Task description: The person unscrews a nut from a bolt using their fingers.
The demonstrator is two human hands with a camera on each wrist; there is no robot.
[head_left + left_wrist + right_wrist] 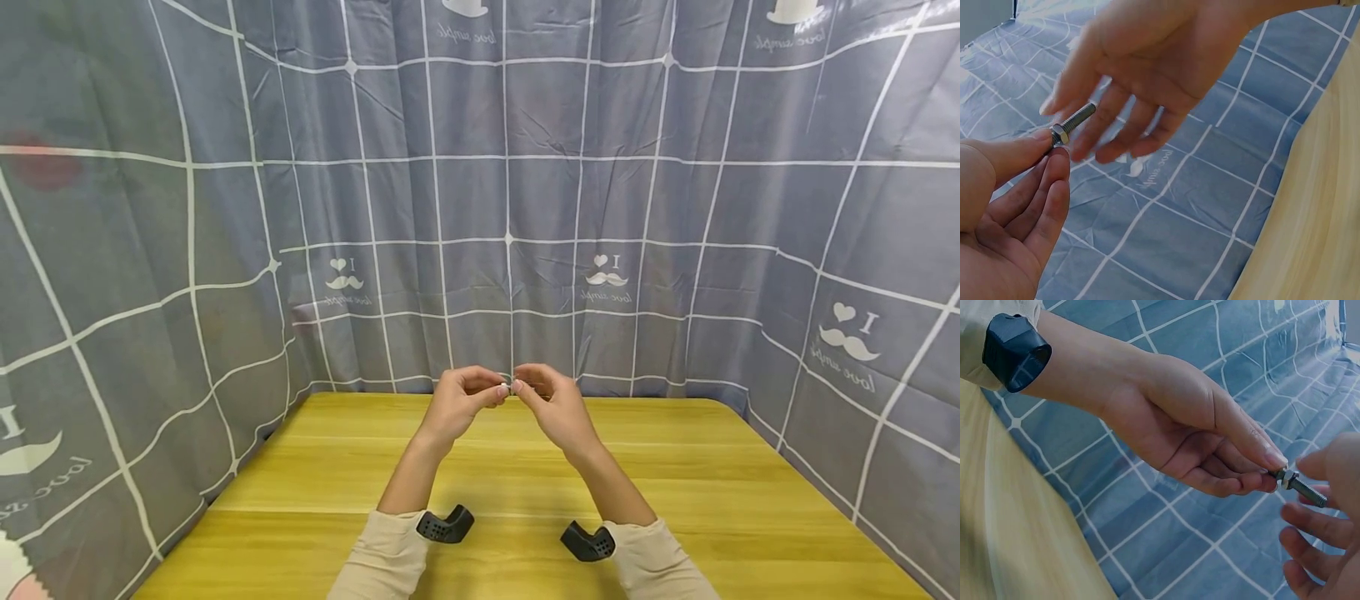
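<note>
My left hand (459, 407) is raised over the far part of the table. Its thumb and fingertips pinch one end of a metal bolt (1079, 117). A hex nut (1060, 134) sits on the thread right at those fingertips, and the bare threaded shank sticks out beyond it. The gripped end is covered by the fingers. Beside the free end is my right hand (553, 408), its fingers loosely spread and slightly bent around the shank without gripping it. In the right wrist view the bolt's tip points toward the right hand's fingers (1313, 525).
Below the hands is a yellow wood-grain table (480, 475). A grey curtain (472, 200) with white grid lines hangs behind it and along both sides. Black wrist mounts (446, 525) stick out from both sleeves.
</note>
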